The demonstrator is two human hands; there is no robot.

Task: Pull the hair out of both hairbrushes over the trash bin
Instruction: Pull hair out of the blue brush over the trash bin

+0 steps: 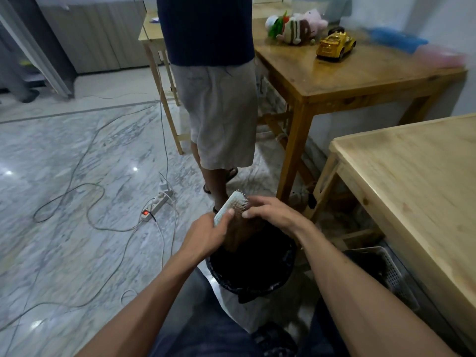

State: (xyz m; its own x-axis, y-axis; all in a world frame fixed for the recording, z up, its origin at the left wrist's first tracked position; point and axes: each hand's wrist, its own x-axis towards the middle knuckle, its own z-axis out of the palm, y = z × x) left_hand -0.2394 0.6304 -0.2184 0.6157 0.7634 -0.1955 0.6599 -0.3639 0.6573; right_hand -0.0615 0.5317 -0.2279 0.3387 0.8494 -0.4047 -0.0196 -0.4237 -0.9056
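A grey-veined marble floor gleams with small light spots, crossed by cables and a power strip. Two wooden surfaces stand right: the near one pale, the far one darker, against a white wall. A grey cabinet stands far left.

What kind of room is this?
Probably a lived-in home room, maybe partly used as a workspace. Marble floor, wooden tables, toys on the far table including a yellow toy car and plush toys, a lined trash bin, and a power strip with loose cables.
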